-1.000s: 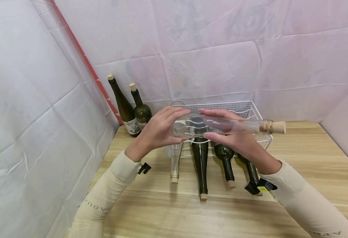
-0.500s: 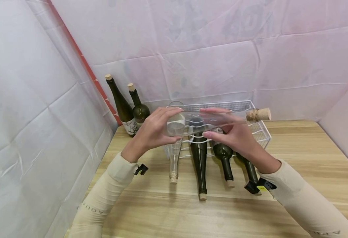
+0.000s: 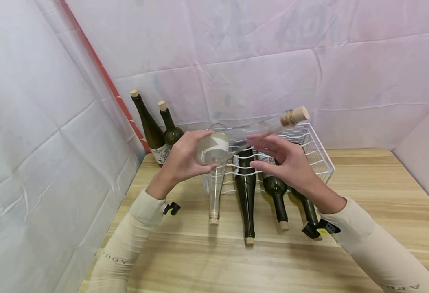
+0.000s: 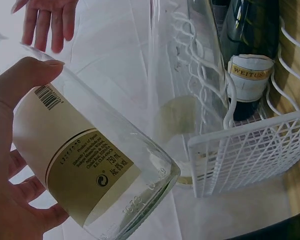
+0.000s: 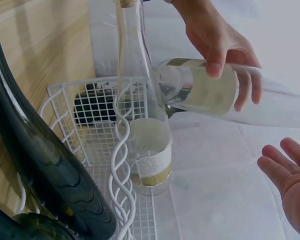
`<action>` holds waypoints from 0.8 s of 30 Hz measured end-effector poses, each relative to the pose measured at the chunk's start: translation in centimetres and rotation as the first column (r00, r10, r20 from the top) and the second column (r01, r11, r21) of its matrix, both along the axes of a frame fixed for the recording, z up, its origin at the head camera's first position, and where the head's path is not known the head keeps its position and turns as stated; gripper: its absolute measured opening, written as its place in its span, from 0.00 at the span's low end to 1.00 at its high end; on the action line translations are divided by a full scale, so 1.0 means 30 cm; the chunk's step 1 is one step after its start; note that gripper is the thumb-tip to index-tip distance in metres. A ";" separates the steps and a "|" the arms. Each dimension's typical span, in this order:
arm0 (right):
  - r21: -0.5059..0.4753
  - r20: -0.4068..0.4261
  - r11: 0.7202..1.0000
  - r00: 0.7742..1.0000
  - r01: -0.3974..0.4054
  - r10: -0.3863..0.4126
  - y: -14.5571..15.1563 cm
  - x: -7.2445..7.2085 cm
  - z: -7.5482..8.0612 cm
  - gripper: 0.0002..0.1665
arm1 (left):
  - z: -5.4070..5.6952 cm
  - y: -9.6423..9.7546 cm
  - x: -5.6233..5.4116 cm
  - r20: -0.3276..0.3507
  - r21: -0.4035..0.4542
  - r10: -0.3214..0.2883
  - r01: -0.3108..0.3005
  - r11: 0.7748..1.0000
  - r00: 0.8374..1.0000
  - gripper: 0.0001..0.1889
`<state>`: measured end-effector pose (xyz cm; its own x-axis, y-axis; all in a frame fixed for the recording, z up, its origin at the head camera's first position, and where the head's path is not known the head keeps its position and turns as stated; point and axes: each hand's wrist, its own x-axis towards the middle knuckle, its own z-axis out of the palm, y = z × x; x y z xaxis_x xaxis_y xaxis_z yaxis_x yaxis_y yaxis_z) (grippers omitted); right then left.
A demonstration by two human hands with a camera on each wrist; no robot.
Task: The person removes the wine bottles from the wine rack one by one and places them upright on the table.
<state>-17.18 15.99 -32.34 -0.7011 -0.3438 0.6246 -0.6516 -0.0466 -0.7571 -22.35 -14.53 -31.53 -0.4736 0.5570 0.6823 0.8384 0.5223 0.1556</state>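
Gripping the base of a clear glass bottle (image 3: 236, 136), the left hand (image 3: 179, 160) has thumb and fingers curled round the labelled end, so the bottle slants up and away to its corked neck, past the right hand (image 3: 284, 162). That right hand sits just under the bottle's shoulder, fingers straight and spread, palm bare, holding nothing. Below both hands a white wire rack (image 3: 318, 154) rests on the wooden surface (image 3: 383, 195); a second clear bottle (image 3: 214, 191) and three dark green bottles (image 3: 246, 191) lie in it, necks towards the person. Beyond the left hand, two corked dark bottles (image 3: 152, 130) stand upright against the white sheet backdrop (image 3: 254, 61).
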 end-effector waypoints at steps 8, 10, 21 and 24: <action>0.130 -0.065 0.986 0.993 0.109 -0.101 0.006 -0.007 -0.025 0.37 | -0.035 -0.053 -0.009 0.103 0.119 0.068 -0.080 0.990 0.992 0.47; 0.145 -0.106 0.981 0.988 0.131 -0.116 0.005 -0.012 -0.034 0.37 | -0.044 -0.066 -0.010 0.132 0.146 0.081 -0.100 0.984 0.988 0.47; 0.182 -0.378 0.955 0.914 0.232 -0.150 -0.016 -0.046 -0.079 0.36 | -0.104 -0.133 -0.026 0.266 0.284 0.135 -0.212 0.935 0.954 0.47; 0.182 -0.451 0.949 0.879 0.257 -0.152 -0.024 -0.053 -0.084 0.32 | -0.115 -0.147 -0.026 0.307 0.302 0.154 -0.249 0.920 0.939 0.47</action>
<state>-18.79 15.25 -34.87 -0.4549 -0.3923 0.7995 -0.8883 0.2637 -0.3761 -23.13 -18.95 -34.97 -0.7448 0.1942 0.6384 0.6205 0.5535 0.5555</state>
